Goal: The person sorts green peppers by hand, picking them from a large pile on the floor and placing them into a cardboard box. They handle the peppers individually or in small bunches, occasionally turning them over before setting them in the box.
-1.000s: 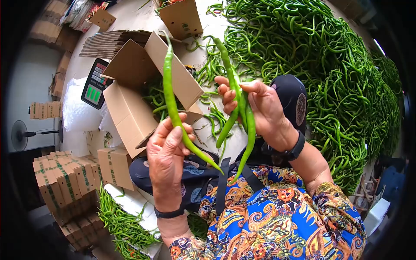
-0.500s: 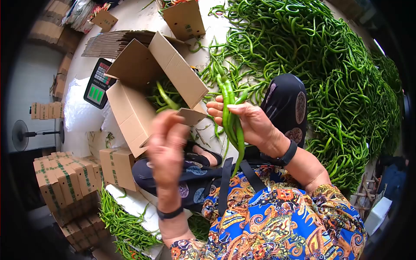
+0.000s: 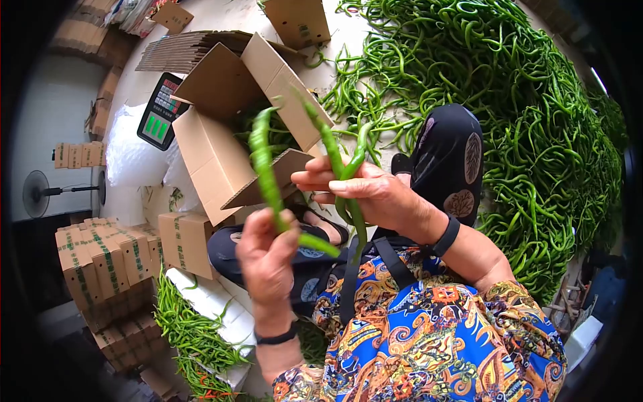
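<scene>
My left hand (image 3: 268, 258) is closed around one long green chili pepper (image 3: 264, 164), blurred by motion, which points up across the near side of an open cardboard box (image 3: 209, 157). To its right, my right hand (image 3: 388, 201) holds a few more green chilies (image 3: 360, 155) between thumb and fingers, their tips hanging toward my lap. Green chilies lie inside the box, partly hidden by its flaps and the chili in front.
A large heap of green chilies (image 3: 529, 134) covers the floor on the right. Left of the box are a digital scale display (image 3: 159, 112) and stacked taped cartons (image 3: 100, 261). Flattened cardboard (image 3: 181, 52) lies behind it. More chilies (image 3: 194, 328) sit at lower left.
My left hand, earlier blurred beside the box without a chili, now grips one and is slightly lower. The bunch in my right hand looks smaller. The view has shifted a little.
</scene>
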Demonstrator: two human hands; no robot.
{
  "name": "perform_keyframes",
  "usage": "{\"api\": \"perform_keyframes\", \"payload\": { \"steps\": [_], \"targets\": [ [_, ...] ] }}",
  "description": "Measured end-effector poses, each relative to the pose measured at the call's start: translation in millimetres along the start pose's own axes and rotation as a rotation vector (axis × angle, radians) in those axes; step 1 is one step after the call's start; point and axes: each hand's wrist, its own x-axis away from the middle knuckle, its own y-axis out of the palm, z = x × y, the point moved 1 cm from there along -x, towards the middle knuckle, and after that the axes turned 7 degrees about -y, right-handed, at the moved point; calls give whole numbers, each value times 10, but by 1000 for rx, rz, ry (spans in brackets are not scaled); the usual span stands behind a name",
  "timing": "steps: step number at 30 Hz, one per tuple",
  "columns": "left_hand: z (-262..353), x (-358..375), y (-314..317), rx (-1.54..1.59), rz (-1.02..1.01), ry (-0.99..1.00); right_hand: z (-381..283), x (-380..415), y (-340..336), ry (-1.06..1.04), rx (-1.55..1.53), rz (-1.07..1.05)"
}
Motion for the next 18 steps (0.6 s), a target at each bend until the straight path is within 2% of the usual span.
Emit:
{"api": "perform_keyframes", "payload": {
  "steps": [2,3,5,6,8,10,11,12,14,16,18],
  "targets": [
    [131,270,-256,6,178,127,-15,3,-13,16,-8,10],
    [201,428,-535,-109,147,107,-36,13,-25,35,-8,14],
    [256,764,-962,-338,278,11,-71,22,3,62,29,64],
    [231,964,-1182,-394,296,-100,-50,28,7,71,35,49],
    [119,1434,-1717,-613,273,-467,9,41,17,92,44,20],
    [-103,1943,-2102,-636,210,-847,87,44,37,99,34,2],
    [-305,2212,-2242,-640,168,-950,106,38,56,115,61,7],
    [-555,2503,-2468,-631,69,-1076,123,33,80,135,88,9],
    [-1054,2925,-2793,-927,-277,-1308,174,19,80,139,67,17],
    [-1044,2718,-2476,-1762,-467,-1030,191,0,73,141,118,51],
    [-653,2045,-1769,-1467,90,-699,185,-18,76,170,240,91]
  ]
}}
